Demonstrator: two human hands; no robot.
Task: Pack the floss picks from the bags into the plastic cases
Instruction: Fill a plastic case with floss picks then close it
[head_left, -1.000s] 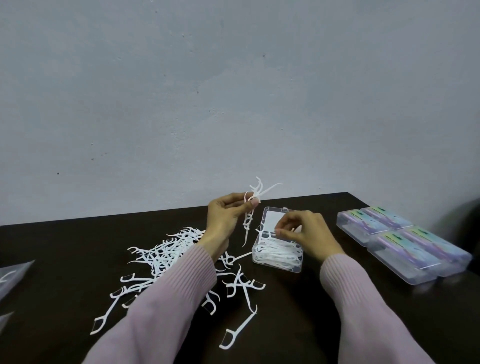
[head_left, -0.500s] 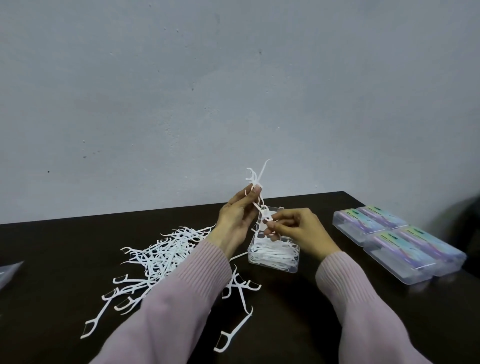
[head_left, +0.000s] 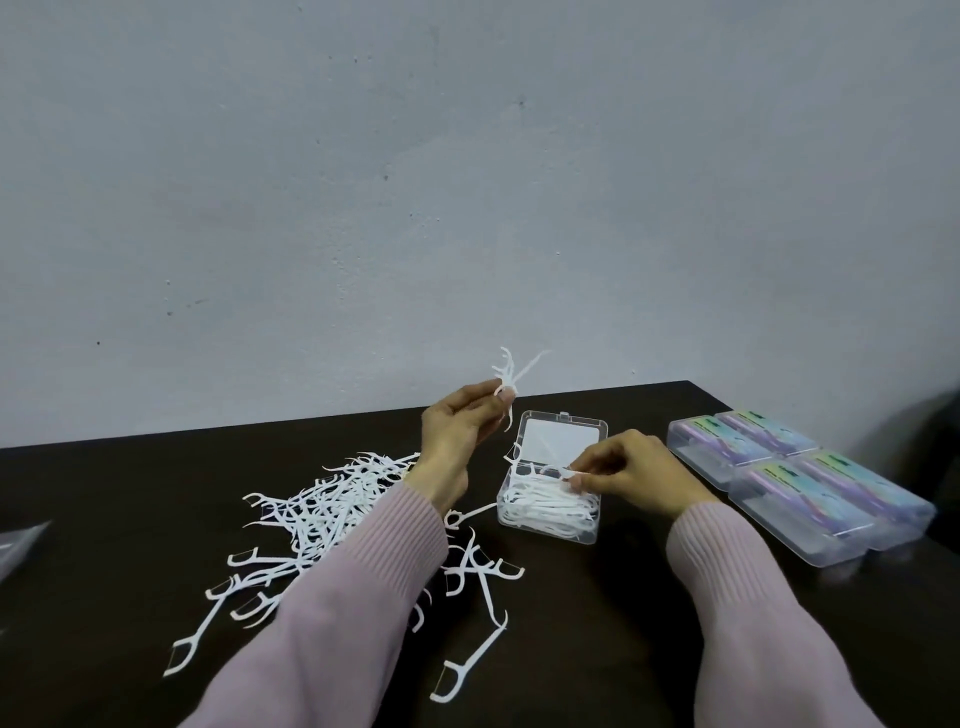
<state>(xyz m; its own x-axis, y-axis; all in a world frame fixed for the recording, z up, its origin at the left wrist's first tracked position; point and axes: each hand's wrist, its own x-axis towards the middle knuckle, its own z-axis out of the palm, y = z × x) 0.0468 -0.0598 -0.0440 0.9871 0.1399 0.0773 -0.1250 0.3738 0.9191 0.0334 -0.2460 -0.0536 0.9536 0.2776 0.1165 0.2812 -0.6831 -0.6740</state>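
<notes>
The left hand (head_left: 454, 431) is raised above the dark worktop (head_left: 623, 649), its thumb and forefinger pinching a small bunch of floss picks (head_left: 509, 376) by their middles, heads fanned upward. It looks to serve as a ready supply, held just left of the open clear plastic case (head_left: 550, 499) so each pick has only a short way to travel.

The right hand (head_left: 631, 475) hovers over the case's right side, fingers curled, fingertips (head_left: 576, 480) pinching one floss pick (head_left: 558, 472) roughly level above the picks already lying inside. That flat hold probably lets it drop in line with the others, which lie mostly along the case's length and fill it well up. The lid stands open on the far side, out of the way.

A loose heap of unpacked floss picks (head_left: 332, 499) sprawls on the worktop to the left and near, partly under the left sleeve. Four closed cases (head_left: 795, 488) with coloured labels sit together at the right, apart from the heap, seemingly finished. A clear bag (head_left: 18, 545) edges in at far left.
</notes>
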